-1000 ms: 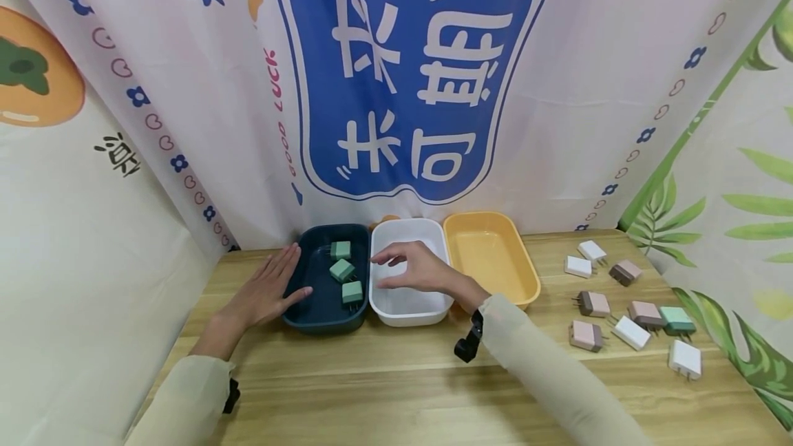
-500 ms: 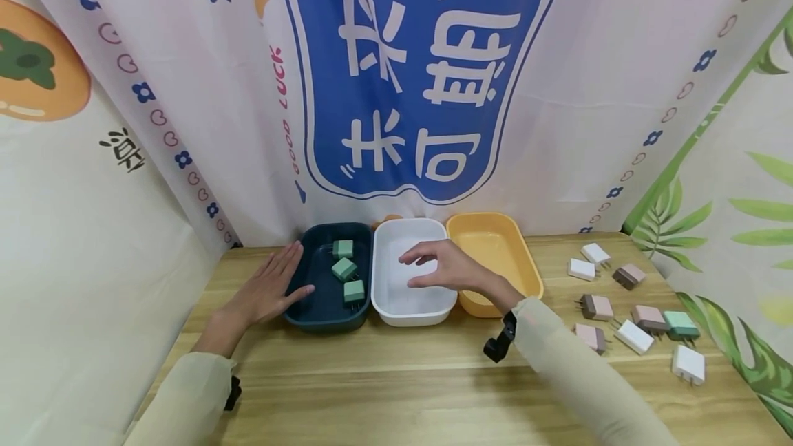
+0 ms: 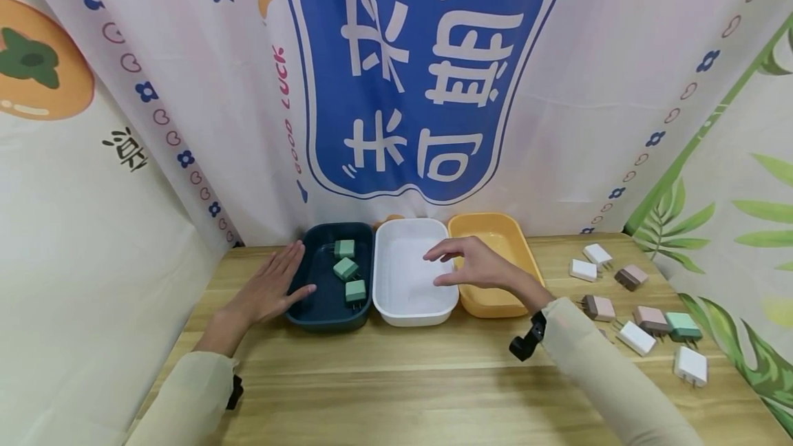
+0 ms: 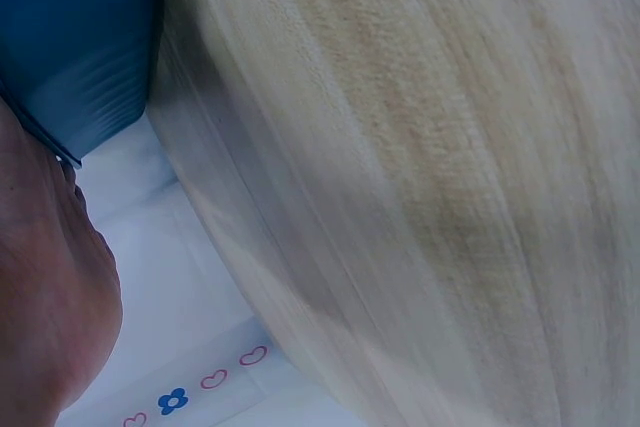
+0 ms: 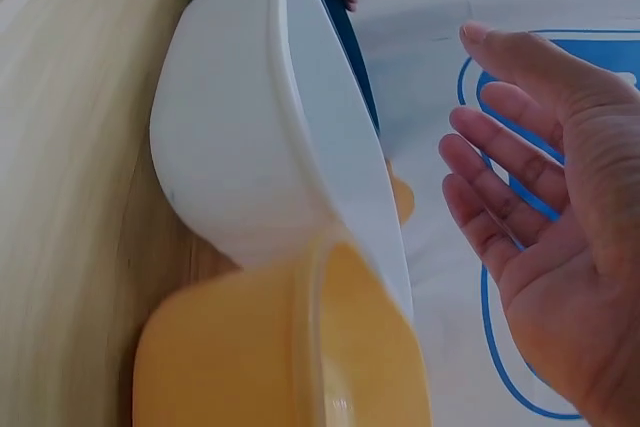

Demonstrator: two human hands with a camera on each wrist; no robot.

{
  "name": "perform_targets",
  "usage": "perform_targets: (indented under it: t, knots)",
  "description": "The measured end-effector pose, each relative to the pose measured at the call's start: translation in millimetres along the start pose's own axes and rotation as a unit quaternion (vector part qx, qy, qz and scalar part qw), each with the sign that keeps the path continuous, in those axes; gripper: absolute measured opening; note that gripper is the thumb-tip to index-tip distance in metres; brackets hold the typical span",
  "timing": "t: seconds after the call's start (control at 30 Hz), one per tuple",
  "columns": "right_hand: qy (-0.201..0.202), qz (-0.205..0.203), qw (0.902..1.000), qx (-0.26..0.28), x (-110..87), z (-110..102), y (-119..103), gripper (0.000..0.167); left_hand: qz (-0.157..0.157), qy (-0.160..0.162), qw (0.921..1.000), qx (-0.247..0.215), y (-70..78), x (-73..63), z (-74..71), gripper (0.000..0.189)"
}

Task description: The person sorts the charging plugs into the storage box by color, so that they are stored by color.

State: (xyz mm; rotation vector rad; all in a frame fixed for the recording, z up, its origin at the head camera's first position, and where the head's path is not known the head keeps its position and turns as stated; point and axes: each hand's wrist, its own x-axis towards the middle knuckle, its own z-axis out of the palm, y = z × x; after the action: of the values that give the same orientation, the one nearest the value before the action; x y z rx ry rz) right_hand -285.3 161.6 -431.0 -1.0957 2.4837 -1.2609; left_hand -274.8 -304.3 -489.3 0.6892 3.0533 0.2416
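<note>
My left hand (image 3: 266,288) rests with straight fingers on the left rim of the dark blue tray (image 3: 328,325). Inside that tray lie three green charger plugs (image 3: 345,268). To its right stands a white tray (image 3: 403,274), bare inside, and beside that a yellow tray (image 3: 504,243). My right hand (image 3: 477,263) hovers over the border of the white and yellow trays, fingers loosely bent and apart. In the right wrist view the right palm (image 5: 560,287) shows nothing held, above the tray rims. The left wrist view shows only part of the left hand (image 4: 50,277) by the blue tray wall.
At the right of the wooden table (image 3: 372,391) several chargers lie scattered: white ones (image 3: 636,338), pink-and-brown ones (image 3: 652,320) and a green one (image 3: 683,326). A printed curtain (image 3: 582,122) hangs right behind the trays.
My right hand has moved right, from over the white tray's left side to the edge between white and yellow trays. The left hand stays on the blue tray; the view has shifted slightly.
</note>
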Motion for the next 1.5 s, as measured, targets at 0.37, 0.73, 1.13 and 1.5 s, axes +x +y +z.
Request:
perform_targets:
  t: [0.37,0.73,1.13,1.5]
  knots:
    - [0.017,0.007,0.9993,-0.031,-27.9,-20,8,0.043,0.002,0.004,1.0,-0.006,-0.2,0.4,2.5,0.095]
    - [0.02,0.03,0.9987,-0.036,-58.1,-41,18,0.043,0.013,0.017,0.9996,-0.017,1.3,-1.0,3.4,0.095]
    - [0.031,0.062,0.9953,-0.068,-93.9,-66,29,0.043,0.004,0.003,1.0,-0.008,-0.1,0.2,2.6,0.096]
    - [0.045,0.087,0.989,-0.111,-128.0,-88,33,0.044,-0.003,-0.012,0.9999,-0.002,-0.5,1.0,0.2,0.095]
